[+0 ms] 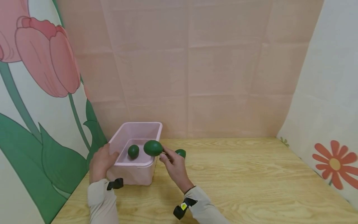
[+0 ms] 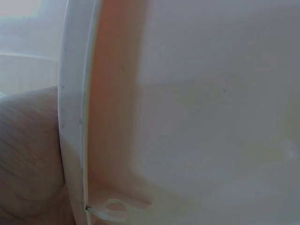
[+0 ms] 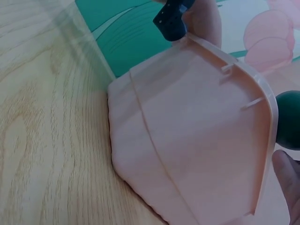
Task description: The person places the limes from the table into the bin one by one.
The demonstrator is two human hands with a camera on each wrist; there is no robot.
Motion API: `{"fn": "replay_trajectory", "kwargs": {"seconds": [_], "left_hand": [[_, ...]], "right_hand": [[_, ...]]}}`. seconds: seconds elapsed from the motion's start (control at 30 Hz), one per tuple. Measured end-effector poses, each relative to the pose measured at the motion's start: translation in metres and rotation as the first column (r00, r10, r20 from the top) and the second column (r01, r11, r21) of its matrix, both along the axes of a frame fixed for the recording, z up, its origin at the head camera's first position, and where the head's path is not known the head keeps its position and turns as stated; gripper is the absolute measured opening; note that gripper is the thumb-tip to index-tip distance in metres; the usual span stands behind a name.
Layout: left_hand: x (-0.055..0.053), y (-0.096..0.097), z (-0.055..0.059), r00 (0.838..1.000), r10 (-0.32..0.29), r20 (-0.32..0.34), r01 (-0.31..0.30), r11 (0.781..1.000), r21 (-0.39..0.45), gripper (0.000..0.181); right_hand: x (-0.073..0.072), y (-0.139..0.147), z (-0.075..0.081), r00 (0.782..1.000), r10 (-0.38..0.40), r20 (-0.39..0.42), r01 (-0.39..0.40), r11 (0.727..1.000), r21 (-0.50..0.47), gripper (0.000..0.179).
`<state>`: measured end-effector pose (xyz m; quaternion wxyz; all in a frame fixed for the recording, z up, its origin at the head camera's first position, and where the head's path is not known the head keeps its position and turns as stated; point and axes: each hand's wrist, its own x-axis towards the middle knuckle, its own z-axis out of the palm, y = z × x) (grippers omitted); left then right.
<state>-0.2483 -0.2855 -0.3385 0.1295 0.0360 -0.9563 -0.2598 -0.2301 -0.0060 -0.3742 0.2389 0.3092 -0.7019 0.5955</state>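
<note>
A pink plastic bin [image 1: 130, 175] stands on the table, with one dark green, egg-shaped avocado [image 1: 133, 151] lying inside. My left hand [image 1: 102, 160] grips the bin's left rim, its thumb over the edge; the left wrist view shows part of that hand [image 2: 30, 154] against the bin wall [image 2: 211, 103]. Over the bin's right rim, my right hand [image 1: 175, 169] pinches a second avocado [image 1: 153, 148] at its right end. Another avocado [image 1: 181, 152] shows partly behind the right hand; what supports it is hidden. In the right wrist view the held avocado [image 3: 288, 119] is beside the rim.
The wood-grain table [image 1: 237, 177] extends to the right of the bin. A pink backdrop [image 1: 195, 68] rises behind, a tulip-printed panel [image 1: 47, 62] borders the left, and a panel with an orange flower [image 1: 334, 164] borders the right.
</note>
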Motion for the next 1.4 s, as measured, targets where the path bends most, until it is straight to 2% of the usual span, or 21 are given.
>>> {"fn": "replay_trajectory", "kwargs": {"seconds": [0.13, 0.33, 0.47, 0.77, 0.97, 1.4], "left_hand": [[-0.001, -0.001, 0.001, 1.000, -0.002, -0.008, 0.002, 1.000, -0.005, 0.053], [-0.001, 0.000, 0.002, 1.000, -0.002, -0.006, 0.002, 1.000, 0.003, 0.054], [0.000, 0.001, 0.002, 1.000, 0.000, -0.003, 0.000, 1.000, 0.011, 0.053], [0.001, 0.000, 0.002, 1.000, -0.005, -0.012, 0.005, 1.000, 0.001, 0.053], [0.001, 0.000, 0.002, 1.000, -0.008, -0.007, 0.008, 1.000, 0.005, 0.053], [-0.001, 0.001, -0.001, 1.000, 0.001, -0.001, -0.001, 1.000, 0.011, 0.052]], "right_hand": [[-0.010, -0.004, -0.011, 1.000, -0.029, -0.012, 0.029, 0.999, 0.030, 0.031], [-0.018, -0.006, -0.023, 0.999, -0.005, 0.040, 0.002, 0.997, 0.083, 0.031], [-0.018, -0.005, -0.025, 0.998, -0.019, 0.054, 0.013, 0.995, 0.096, 0.031], [-0.022, -0.003, -0.026, 0.995, -0.096, 0.034, 0.092, 0.990, 0.109, 0.026], [-0.024, -0.001, -0.029, 0.991, -0.120, 0.060, 0.111, 0.985, 0.129, 0.023], [-0.027, 0.002, -0.033, 0.988, -0.147, 0.047, 0.139, 0.981, 0.138, 0.019]]}}
